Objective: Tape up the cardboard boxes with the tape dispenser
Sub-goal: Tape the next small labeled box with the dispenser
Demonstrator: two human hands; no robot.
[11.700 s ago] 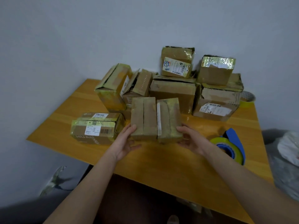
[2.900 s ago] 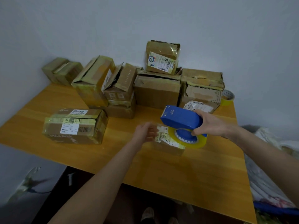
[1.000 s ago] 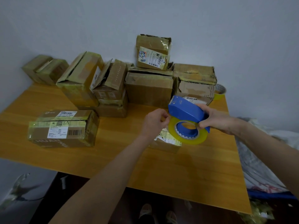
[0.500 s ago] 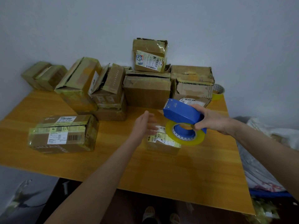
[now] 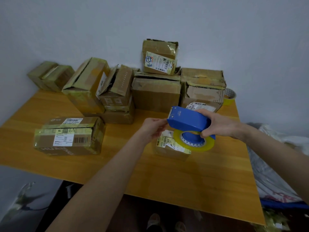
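My right hand [image 5: 217,126] grips the blue tape dispenser [image 5: 187,120] from the right and holds it in the air. Its yellowish tape roll [image 5: 194,145] hangs under the blue body. My left hand [image 5: 151,129] has its fingers curled together at the dispenser's front mouth, pinching the tape end there. The tape itself is too thin to make out. Under the dispenser, a small cardboard box [image 5: 168,150] with white labels lies on the wooden table [image 5: 167,178]; the roll hides part of it.
A labelled box [image 5: 68,136] lies on the table at the left. Several worn boxes [image 5: 155,96] are stacked along the wall behind. A spare tape roll [image 5: 229,97] sits at the back right corner. Plastic bags [image 5: 274,173] lie beyond the table's right edge.
Half a second ago my left hand was open beside the small box. It has come back up to the dispenser's front and closed its fingers there. The dispenser has stayed in about the same place.
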